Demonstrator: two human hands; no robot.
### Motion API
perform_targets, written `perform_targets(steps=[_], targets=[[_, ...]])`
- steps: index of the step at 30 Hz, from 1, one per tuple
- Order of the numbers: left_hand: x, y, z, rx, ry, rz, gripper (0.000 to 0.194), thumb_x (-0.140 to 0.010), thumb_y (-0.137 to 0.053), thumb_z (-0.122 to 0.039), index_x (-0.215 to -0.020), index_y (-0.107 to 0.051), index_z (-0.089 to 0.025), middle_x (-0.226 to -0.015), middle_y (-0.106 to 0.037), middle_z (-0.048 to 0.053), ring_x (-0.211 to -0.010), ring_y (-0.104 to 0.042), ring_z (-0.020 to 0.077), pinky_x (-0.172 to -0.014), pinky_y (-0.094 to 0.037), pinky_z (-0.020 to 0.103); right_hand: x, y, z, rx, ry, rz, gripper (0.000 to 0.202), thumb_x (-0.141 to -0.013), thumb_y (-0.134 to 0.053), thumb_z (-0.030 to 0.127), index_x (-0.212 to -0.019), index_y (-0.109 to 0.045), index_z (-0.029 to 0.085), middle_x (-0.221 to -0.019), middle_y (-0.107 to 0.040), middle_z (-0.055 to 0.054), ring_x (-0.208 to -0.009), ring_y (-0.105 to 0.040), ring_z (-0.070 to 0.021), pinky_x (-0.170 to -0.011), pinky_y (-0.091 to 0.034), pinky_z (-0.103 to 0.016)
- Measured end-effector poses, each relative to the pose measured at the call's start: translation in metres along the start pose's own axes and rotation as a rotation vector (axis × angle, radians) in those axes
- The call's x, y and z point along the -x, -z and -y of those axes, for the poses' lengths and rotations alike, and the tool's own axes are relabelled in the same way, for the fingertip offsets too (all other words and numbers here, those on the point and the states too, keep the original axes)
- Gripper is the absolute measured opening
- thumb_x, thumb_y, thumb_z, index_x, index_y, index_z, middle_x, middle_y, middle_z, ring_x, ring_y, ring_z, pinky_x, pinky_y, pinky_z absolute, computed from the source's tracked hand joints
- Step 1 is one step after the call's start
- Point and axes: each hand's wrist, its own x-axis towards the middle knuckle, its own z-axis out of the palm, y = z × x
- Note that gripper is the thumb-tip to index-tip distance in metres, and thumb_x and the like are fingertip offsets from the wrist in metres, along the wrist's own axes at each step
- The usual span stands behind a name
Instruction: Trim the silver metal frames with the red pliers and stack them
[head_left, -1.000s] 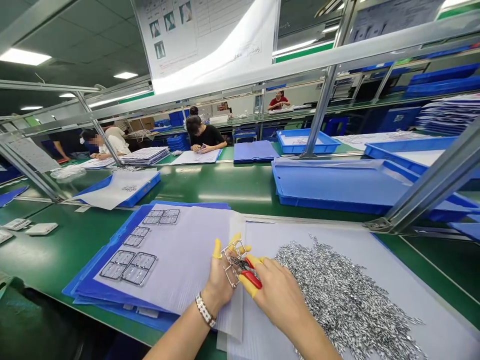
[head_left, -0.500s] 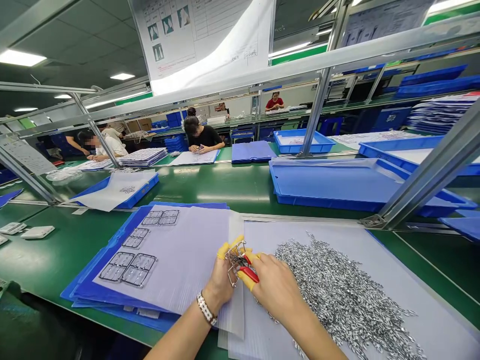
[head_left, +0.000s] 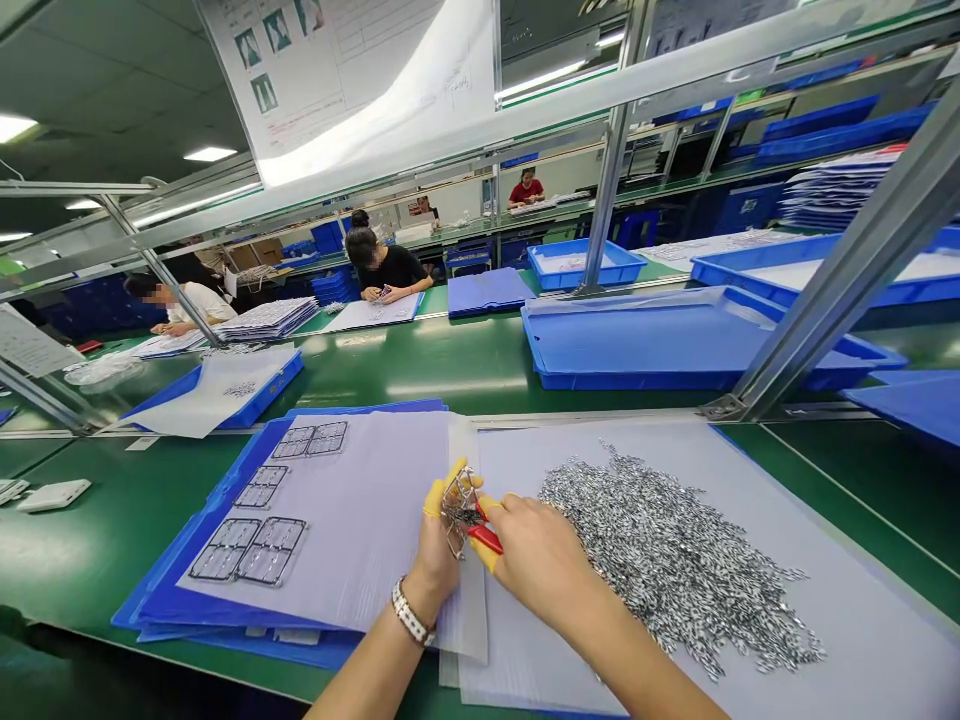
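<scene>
My left hand [head_left: 439,545], with yellow coverings on its fingertips, is closed on a small metal frame of linked parts [head_left: 454,490], tilted up. My right hand [head_left: 536,550] grips red-handled pliers [head_left: 486,536], whose jaws are at the frame; their exact contact is too small to tell. To the right of the hands, a large heap of small shiny metal pieces [head_left: 675,550] lies on a white sheet [head_left: 840,600]. On the pale sheet [head_left: 375,500] to the left lie several similar square frames [head_left: 271,550], in three rows.
Blue sheets [head_left: 161,590] are stacked under the left paper. Behind stand a large blue tray [head_left: 637,380] and a smaller tilted tray [head_left: 277,385] with loose pieces. A slanted metal post [head_left: 847,250] rises at the right. Other people [head_left: 390,265] sit working beyond the bench.
The whole view has shifted a little. Both hands stay together at the metal frame, and the pliers remain in my right hand. The frames on the left sheet look unchanged.
</scene>
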Motion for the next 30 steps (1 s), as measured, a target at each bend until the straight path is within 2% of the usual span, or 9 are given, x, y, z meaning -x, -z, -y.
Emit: perform_targets(steps=[6,8,15,30], targets=[[0.006,-0.003,-0.009,0.171,0.223,0.083,0.057,-0.085,-0.044,-0.056,-0.122,-0.06,-0.015,-0.112,-0.066,0.014,-0.09,-0.061,0.0236,-0.076,-0.047,0.035,0.007,0.003,-0.019,0.065,-0.082,-0.059,0.031,-0.085,-0.053,0.036,-0.111,-0.062,0.022,-0.095,-0.068,-0.009,-0.092,-0.061,-0.0279,-0.075,-0.04,-0.039],[0.008,-0.005,-0.009,0.187,0.256,0.094,0.057,-0.085,-0.045,-0.055,-0.122,-0.061,-0.015,-0.112,-0.065,0.014,-0.09,-0.061,0.0237,-0.077,-0.047,0.036,0.007,0.003,-0.024,0.072,-0.107,-0.074,0.032,-0.086,-0.052,0.037,-0.112,-0.061,0.022,-0.096,-0.068,-0.009,-0.093,-0.061,-0.0279,-0.075,-0.04,-0.039],[0.01,-0.009,-0.002,0.144,0.249,0.075,0.054,-0.085,-0.045,-0.053,-0.119,-0.063,-0.015,-0.116,-0.064,0.013,-0.094,-0.06,0.0239,-0.073,-0.047,0.032,0.005,0.002,-0.025,0.041,-0.117,-0.074,0.03,-0.086,-0.052,0.036,-0.111,-0.062,0.022,-0.098,-0.067,-0.009,-0.093,-0.06,-0.027,-0.076,-0.038,-0.039],[0.012,-0.011,-0.003,0.065,0.205,0.044,0.051,-0.085,-0.048,-0.052,-0.118,-0.064,-0.016,-0.115,-0.065,0.012,-0.097,-0.059,0.024,-0.077,-0.048,0.032,0.005,0.005,-0.025,0.023,-0.124,-0.047,0.029,-0.085,-0.052,0.036,-0.108,-0.063,0.021,-0.096,-0.068,-0.008,-0.092,-0.061,-0.0262,-0.075,-0.04,-0.037]])
